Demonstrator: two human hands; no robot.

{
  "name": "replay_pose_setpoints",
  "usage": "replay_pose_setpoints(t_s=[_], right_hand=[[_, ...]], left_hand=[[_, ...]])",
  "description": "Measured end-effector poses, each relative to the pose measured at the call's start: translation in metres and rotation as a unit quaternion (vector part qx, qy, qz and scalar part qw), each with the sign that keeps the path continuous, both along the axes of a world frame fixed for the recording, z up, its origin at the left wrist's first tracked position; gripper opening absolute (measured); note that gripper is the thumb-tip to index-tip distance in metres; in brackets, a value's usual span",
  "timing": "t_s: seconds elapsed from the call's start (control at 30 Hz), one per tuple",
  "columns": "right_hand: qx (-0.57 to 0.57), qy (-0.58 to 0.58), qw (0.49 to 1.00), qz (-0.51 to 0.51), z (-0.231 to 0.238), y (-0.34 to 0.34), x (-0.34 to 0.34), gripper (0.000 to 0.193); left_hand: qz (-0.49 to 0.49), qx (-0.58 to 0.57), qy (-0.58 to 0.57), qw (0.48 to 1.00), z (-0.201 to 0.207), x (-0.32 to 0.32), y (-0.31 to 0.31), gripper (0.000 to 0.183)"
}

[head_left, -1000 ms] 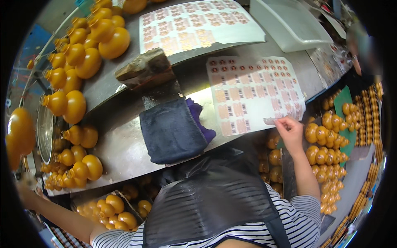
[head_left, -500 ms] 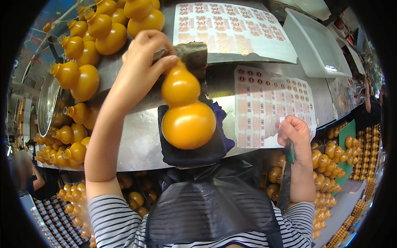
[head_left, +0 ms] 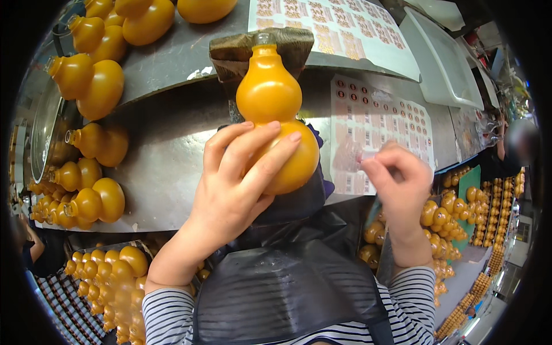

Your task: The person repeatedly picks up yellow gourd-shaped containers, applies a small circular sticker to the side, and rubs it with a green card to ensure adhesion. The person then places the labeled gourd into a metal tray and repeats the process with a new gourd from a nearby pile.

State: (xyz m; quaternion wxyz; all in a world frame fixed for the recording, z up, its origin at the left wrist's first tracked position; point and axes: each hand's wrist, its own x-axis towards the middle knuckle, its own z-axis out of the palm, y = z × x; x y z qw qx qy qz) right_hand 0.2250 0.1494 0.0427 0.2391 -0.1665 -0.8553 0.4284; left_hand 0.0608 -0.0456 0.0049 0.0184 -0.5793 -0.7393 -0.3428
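Note:
A glossy orange-yellow gourd-shaped bottle [head_left: 269, 92] lies in front of me, its clear threaded neck resting on a notched wooden block [head_left: 300, 45]. Its lower bulb sits on a black cloth pad [head_left: 296, 208], partly covered by my hand. My left hand [head_left: 230, 172] grips that bulb, fingers across the top and thumb at the near side. Over the nearer sticker sheet, my right hand [head_left: 402, 178] pinches a small see-through sticker [head_left: 349, 155], smeared by motion. Below this hand shows a blurred greenish strip [head_left: 372, 213], too unclear to name.
Several more gourd-shaped bottles [head_left: 106, 86] stand along the left. Sticker sheets [head_left: 397, 135] lie to the right and at the back [head_left: 368, 52], beside a white plastic tray [head_left: 431, 75]. Purple cloth [head_left: 328, 187] pokes out by the pad. Racks of bottles [head_left: 115, 276] flank me below.
My left hand has moved from the bottle's neck down to its lower bulb. The neck now rests on the wooden block. My right hand has shifted left with the sticker.

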Motion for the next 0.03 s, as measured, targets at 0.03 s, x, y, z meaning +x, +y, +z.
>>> replay_pose_setpoints(t_s=[0.03], right_hand=[[0.211,0.054,0.976,0.031,0.0135,-0.0073,-0.0066,0.011]], left_hand=[[-0.003,-0.008,0.004,1.0,0.0032,0.0001,0.0002,0.096]])
